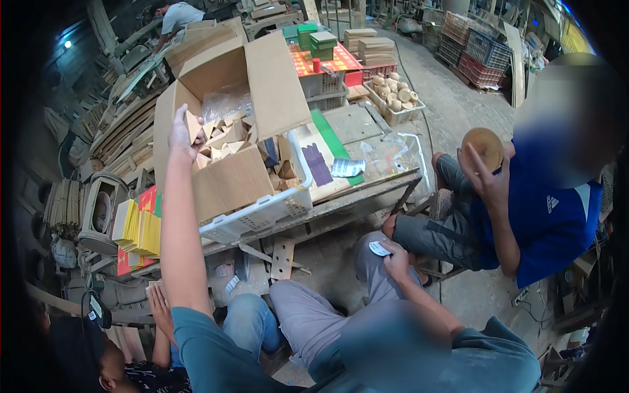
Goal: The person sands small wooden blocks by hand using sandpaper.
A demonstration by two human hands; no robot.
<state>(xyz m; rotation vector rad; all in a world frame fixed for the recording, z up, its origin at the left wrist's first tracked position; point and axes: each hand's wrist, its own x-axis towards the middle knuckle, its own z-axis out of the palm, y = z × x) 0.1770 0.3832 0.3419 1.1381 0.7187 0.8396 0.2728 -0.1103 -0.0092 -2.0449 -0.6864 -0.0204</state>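
Observation:
My left hand (pixel 181 133) reaches out to the open cardboard box (pixel 226 190), its fingers closed on a pale triangular wooden block (pixel 193 127). Below it, many similar wooden blocks (pixel 226 141) lie heaped inside the box, with clear plastic behind them. The box sits in a white plastic crate (pixel 255 217). Near my knee, my right hand (pixel 396 260) pinches a small white piece of printed paper (pixel 379 249). A larger printed sheet (pixel 347 168) with similar lettering rests on the bench by the crate.
On the right, a person in blue holds a round wooden piece (pixel 483 149). Another person's hand (pixel 160 308) shows at lower left. Yellow sheets (pixel 136 229) stand left of the crate. Beyond the bench (pixel 373 187) are a basket of wooden pieces (pixel 406 112) and stacked crates (pixel 485 56).

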